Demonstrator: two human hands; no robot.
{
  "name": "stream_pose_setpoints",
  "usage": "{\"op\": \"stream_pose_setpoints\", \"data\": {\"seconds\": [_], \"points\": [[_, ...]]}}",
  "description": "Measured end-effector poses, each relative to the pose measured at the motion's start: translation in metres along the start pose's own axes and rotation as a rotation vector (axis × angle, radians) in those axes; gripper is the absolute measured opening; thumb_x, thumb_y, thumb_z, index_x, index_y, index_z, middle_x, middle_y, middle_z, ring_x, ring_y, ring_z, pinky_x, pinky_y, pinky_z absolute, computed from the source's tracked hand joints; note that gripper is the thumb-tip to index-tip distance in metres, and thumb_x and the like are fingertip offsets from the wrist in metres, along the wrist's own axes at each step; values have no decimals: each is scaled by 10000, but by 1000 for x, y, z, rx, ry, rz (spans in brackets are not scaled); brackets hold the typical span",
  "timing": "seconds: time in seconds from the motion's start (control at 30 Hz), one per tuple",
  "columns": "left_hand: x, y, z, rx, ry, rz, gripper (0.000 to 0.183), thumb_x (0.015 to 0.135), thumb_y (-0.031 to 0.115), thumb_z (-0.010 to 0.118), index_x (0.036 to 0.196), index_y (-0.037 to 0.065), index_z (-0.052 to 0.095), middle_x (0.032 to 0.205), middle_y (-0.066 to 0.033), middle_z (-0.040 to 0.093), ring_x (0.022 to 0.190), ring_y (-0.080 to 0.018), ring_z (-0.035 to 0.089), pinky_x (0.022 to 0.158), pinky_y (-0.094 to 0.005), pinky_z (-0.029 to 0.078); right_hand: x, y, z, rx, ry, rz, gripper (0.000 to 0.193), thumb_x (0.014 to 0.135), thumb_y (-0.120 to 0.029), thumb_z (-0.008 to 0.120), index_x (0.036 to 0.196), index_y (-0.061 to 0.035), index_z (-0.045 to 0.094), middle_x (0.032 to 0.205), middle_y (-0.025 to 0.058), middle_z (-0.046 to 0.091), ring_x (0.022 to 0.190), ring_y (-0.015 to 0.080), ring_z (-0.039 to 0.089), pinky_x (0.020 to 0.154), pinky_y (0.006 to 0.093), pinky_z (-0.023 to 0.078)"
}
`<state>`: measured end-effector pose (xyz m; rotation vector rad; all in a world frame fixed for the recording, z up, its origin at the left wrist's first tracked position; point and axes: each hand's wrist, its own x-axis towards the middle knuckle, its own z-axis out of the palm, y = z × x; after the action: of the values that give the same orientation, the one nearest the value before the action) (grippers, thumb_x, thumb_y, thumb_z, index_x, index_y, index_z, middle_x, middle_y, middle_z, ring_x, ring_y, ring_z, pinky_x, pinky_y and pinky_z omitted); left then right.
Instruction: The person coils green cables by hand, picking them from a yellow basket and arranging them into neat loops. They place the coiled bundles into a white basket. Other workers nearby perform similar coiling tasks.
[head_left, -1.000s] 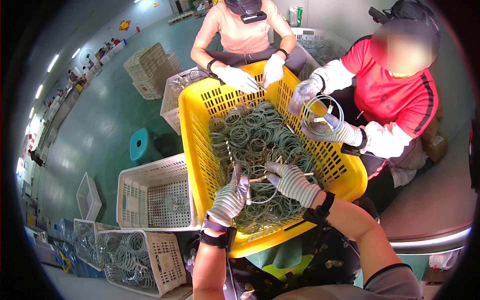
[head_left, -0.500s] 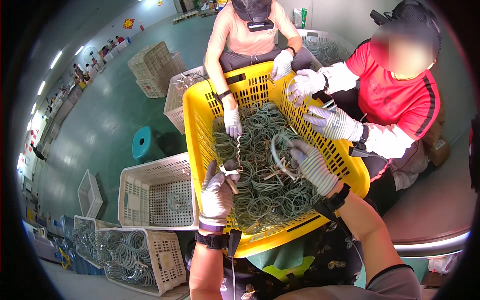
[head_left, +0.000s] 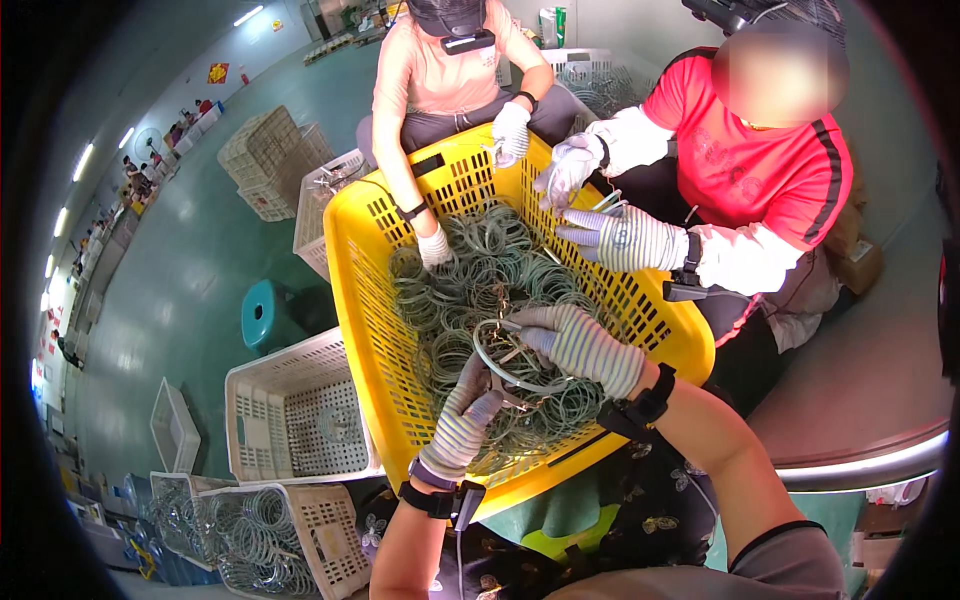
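Observation:
In my right hand, gloved in striped knit, is a pale wire ring, pinched at its upper edge by the fingers. My left hand, gloved the same way, is closed at the ring's lower left side around a small metal-and-tan piece; its exact kind is unclear. Both hands are over a yellow basket filled with a tangle of grey-green wire rings.
A co-worker's gloved hand reaches into the basket's far left. Another co-worker's gloved hands hold small pale pieces over its right rim. At left stand a white crate, a crate of coiled rings and a teal stool.
My hands have come together, the right one bringing the ring left to my left hand. The far co-worker's hand has gone deeper among the rings. The whole view has shifted a little.

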<state>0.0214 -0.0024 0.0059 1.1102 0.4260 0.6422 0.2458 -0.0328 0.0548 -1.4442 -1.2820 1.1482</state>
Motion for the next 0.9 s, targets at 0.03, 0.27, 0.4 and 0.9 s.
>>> {"op": "stream_pose_setpoints", "data": {"seconds": [0.03, 0.27, 0.4, 0.9], "points": [[1, 0, -2, 14, 19, -30, 696, 980, 173, 574, 1583, 44, 252, 1244, -82, 584, 1053, -165, 602, 968, -335, 490, 1, 11, 3, -3, 31, -63, 314, 985, -113, 581, 1275, -21, 657, 792, -39, 608, 639, 47, 527, 572, 220, 441], [3, 4, -12, -286, 3, -20, 1207, 686, 854, 657, 1528, 42, 359, 1367, -155, 602, 1261, -267, 566, 1050, -386, 452, -1, 18, 12, 25, 107, -43, 302, 993, -120, 564, 1260, -2, 644, 810, -20, 618, 668, 55, 541, 608, 219, 451], [0, 6, -14, -249, 104, -144, 1094, 726, 891, 562, 1424, 50, 530, 1361, -139, 608, 1220, -256, 594, 963, -360, 495, -3, 17, 21, 160, 98, 4, 292, 991, -127, 568, 1243, 2, 637, 794, -17, 617, 653, 55, 547, 588, 219, 441], [3, -9, -30, -265, 254, -306, 930, 852, 659, 677, 1486, 37, 401, 1398, -143, 509, 1213, -257, 554, 1048, -382, 490, 6, 45, 20, -565, 56, 19, 290, 944, -245, 586, 1171, -106, 701, 848, 182, 716, 788, 358, 699, 751, 428, 556]]}}
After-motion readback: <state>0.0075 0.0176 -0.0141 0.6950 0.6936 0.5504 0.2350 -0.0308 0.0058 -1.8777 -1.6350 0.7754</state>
